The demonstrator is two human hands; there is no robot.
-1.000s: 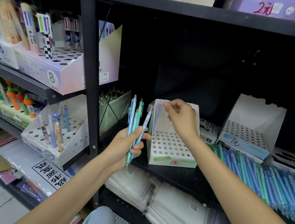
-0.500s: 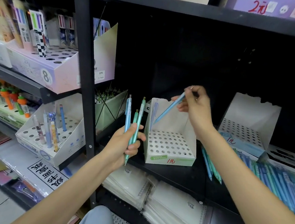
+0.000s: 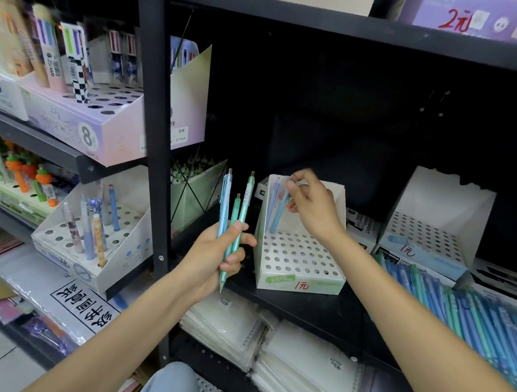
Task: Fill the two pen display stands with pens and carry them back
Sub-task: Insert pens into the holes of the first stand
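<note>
Three pens [image 3: 233, 221] stand upright in the left hand [image 3: 215, 254], which grips them in a closed fist, as it did half a second ago. The right hand [image 3: 310, 204] has come down from its raised pose and now pinches a blue pen [image 3: 279, 211] whose tip sits at a hole in the back row of the near stand [image 3: 300, 261]; a paler pen [image 3: 272, 203] already stands just beside it at 9 o'clock. Whether the blue pen's tip is fully in the hole is hard to say, as the fingers are blurred.

The near stand sits close to the front edge of the black shelf [image 3: 319, 312], most of its holes open. The second stand [image 3: 434, 228] is at 3 o'clock from it, well apart. Loose pens [image 3: 473, 318] lie in a heap at 4 o'clock, cut off by the right edge. The black post [image 3: 153, 144] rises near the left hand at 10 o'clock. Notebooks [image 3: 285, 352] below are partly hidden by both forearms.
</note>
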